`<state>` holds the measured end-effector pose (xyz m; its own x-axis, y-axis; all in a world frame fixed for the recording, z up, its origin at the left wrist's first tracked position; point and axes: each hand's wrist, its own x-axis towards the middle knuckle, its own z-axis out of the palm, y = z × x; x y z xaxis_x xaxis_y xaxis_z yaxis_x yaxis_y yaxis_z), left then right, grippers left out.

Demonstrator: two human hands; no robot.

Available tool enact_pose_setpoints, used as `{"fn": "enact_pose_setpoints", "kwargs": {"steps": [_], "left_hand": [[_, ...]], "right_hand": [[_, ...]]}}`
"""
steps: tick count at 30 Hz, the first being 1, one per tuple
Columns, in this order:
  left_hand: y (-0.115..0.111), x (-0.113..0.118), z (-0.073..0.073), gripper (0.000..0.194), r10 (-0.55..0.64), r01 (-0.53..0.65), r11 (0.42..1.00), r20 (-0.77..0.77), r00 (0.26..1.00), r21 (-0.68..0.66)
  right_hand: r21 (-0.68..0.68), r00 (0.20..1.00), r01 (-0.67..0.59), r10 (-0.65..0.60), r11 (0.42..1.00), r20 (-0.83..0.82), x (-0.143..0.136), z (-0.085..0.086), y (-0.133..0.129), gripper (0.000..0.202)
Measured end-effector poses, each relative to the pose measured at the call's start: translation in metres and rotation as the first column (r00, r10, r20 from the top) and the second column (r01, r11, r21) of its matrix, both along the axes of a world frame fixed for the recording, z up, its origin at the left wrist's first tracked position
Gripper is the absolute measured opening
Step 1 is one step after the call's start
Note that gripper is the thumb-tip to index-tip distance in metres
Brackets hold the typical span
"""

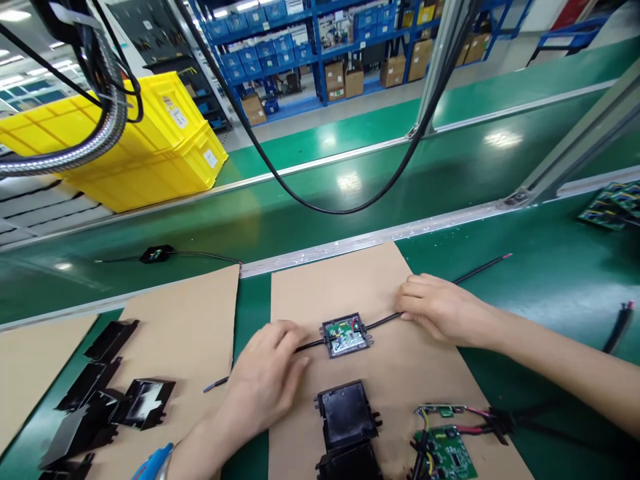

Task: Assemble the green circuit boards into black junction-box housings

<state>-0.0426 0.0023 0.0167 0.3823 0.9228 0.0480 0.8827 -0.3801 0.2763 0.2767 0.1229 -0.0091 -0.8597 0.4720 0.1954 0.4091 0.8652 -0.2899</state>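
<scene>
Left hand (265, 373) and right hand (437, 307) fingers (413, 298) pinched thin black cables (384, 321); uneven tugging risked unseating the rectangular green circuit board (346, 335).

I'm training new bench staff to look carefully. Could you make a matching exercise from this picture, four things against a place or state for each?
Things
1. Circuit board nearest the picture's centre
2. Right hand
3. Yellow bins
4. Blue shelving

Places and states
A. Holding cardboard boxes
B. Seated in an open black case
C. Stacked at the upper left of the picture
D. On a black cable

Right pairs: 1-B, 2-D, 3-C, 4-A
</scene>
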Motion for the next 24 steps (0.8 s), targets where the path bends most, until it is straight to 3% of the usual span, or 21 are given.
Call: {"fn": "enact_pose_setpoints", "kwargs": {"steps": [3,8,15,19,24], "left_hand": [[0.008,0.03,0.003,0.045,-0.147,0.147,0.989,-0.008,0.989,-0.014],[0.01,0.058,-0.006,0.045,-0.185,0.184,0.983,-0.117,0.976,-0.014],[0.003,0.059,-0.016,0.048,-0.229,0.254,0.965,-0.264,0.937,0.067],[0.006,0.064,-0.014,0.047,-0.23,0.261,0.963,-0.304,0.925,0.064],[0.008,0.041,0.001,0.046,-0.215,0.221,0.975,-0.146,0.966,0.029]], "right_hand": [[0.02,1.0,-0.016,0.015,1.0,0.027,-0.004,0.002,-0.003,0.021],[0.037,0.999,0.01,-0.012,0.999,0.043,-0.005,0.0,-0.012,0.02],[0.017,1.0,0.03,-0.03,0.999,-0.001,-0.004,-0.006,-0.016,0.022],[-0.006,1.0,0.026,-0.026,1.0,0.005,-0.003,-0.007,-0.015,0.021],[-0.042,1.0,0.007,-0.007,0.999,0.005,0.0,-0.007,-0.014,0.018]]}}
